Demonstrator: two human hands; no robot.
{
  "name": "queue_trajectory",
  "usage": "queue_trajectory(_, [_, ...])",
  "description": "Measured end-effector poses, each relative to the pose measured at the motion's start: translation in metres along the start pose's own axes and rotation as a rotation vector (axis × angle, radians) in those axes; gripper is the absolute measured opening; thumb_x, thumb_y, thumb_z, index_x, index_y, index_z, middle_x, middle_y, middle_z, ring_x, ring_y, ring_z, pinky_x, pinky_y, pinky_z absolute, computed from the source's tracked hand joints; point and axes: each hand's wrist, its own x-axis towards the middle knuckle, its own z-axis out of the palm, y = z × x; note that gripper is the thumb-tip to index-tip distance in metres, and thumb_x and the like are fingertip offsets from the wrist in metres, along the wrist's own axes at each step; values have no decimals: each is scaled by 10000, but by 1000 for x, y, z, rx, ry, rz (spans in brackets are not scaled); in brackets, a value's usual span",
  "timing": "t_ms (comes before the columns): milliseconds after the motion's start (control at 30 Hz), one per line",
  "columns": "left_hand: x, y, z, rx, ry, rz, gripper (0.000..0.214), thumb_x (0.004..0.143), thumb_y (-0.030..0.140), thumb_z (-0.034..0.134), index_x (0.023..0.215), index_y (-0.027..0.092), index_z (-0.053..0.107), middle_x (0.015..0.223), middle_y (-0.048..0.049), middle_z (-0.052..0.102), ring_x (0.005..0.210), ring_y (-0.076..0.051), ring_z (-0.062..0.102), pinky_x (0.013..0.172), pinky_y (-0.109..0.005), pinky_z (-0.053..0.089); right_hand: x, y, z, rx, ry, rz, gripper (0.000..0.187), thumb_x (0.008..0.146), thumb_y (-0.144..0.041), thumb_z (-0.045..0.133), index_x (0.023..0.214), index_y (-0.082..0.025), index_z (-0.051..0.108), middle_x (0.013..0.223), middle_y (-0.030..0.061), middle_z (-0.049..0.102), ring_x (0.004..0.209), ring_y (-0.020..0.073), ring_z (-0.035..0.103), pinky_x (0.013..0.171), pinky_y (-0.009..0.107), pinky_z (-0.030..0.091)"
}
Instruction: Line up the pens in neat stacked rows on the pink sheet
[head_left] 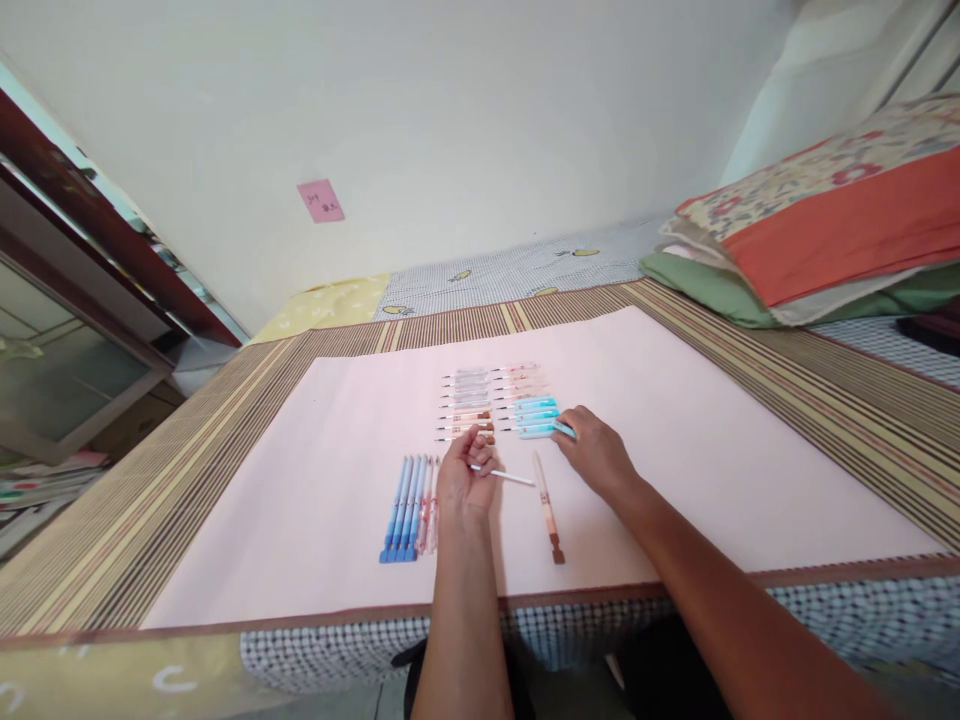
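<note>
Left hand: fingers curled round a thin white stick, free end just beside a lone peach-and-brown pen. Right hand: fingers pinched on a light-blue piece, at the near end of the turquoise pieces. Blue pens lined up left of the left wrist. All on a pale pink sheet, striped mat under.

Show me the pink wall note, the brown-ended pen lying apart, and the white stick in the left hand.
Pink wall note point(321, 201): head view, paper's middle.
Brown-ended pen point(547, 507): head view, barrel.
White stick point(507, 477): head view, exposed shaft.
</note>
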Motion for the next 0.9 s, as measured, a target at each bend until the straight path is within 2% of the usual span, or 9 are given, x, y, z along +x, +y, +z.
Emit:
queue_trajectory(100, [0, 0, 1, -10, -12, -31, 124, 853, 119, 673, 779, 153, 579, 620, 42, 488, 421, -22, 335, 359, -120, 225, -2, -14, -9, 175, 43, -28, 113, 898, -324, 578, 881, -217, 611, 911, 43, 646, 821, 203, 602, 737, 322, 448])
queue_trajectory(167, [-1, -1, 2, -11, -14, -31, 125, 865, 123, 664, 785, 156, 575, 626, 43, 486, 423, -23, 333, 362, -120, 227, -6, -31, -17, 297, 9, -70, 214, 950, -380, 547, 822, -218, 604, 856, 30, 634, 791, 190, 589, 750, 321, 452])
queue_trajectory(333, [-2, -2, 3, -16, -24, -21, 117, 885, 98, 629, 794, 151, 577, 625, 40, 491, 422, -24, 335, 369, -121, 240, -21, -72, -22, 385, -273, -195, 115, 929, -306, 631, 857, -222, 660, 889, 16, 622, 851, 186, 604, 782, 307, 458])
queue_trajectory(433, [-2, -3, 4, -29, -29, -19, 130, 881, 77, 613, 775, 144, 578, 610, 40, 492, 412, -20, 332, 370, -120, 235, -27, -81, -15, 310, -342, -207, 116, 934, -257, 620, 824, -221, 625, 878, 11, 581, 812, 180, 588, 751, 304, 453])
queue_trajectory(500, [-3, -5, 5, -32, -27, -7, 120, 876, 77, 601, 773, 139, 596, 594, 37, 503, 404, -23, 337, 367, -123, 234, -29, -82, -11, 272, -339, -221, 137, 936, -215, 594, 800, -219, 583, 876, 11, 569, 806, 178, 580, 741, 300, 448])
queue_trajectory(567, [-3, -6, 6, -29, -11, 32, 93, 884, 115, 597, 801, 130, 637, 604, 13, 557, 427, -41, 422, 395, -130, 318, -27, -78, -11, 256, -324, -231, 153, 935, -198, 576, 786, -218, 547, 874, 12, 562, 807, 178, 575, 737, 298, 442])
queue_trajectory(700, [-4, -6, 9, 16, 71, 142, 134, 903, 229, 626, 897, 121, 705, 823, -105, 736, 758, -156, 714, 700, -244, 588, -19, -59, -18, 238, -261, -209, 158, 957, -232, 534, 800, -218, 530, 899, 24, 571, 845, 188, 586, 773, 310, 440])
queue_trajectory(767, [-5, -4, 10, 43, 100, 176, 131, 901, 233, 636, 926, 129, 711, 897, -117, 759, 856, -177, 737, 793, -277, 604, -14, -45, -22, 175, -216, -158, 124, 955, -241, 524, 837, -218, 556, 934, 37, 587, 867, 198, 592, 776, 318, 439])
queue_trajectory(900, [-7, 0, 12, 67, 162, 224, 147, 931, 210, 590, 926, 124, 708, 840, -87, 749, 781, -151, 732, 728, -237, 592, -9, -23, -22, -15, -180, -53, 134, 947, -253, 519, 821, -218, 548, 916, 35, 568, 774, 189, 566, 685, 312, 405])
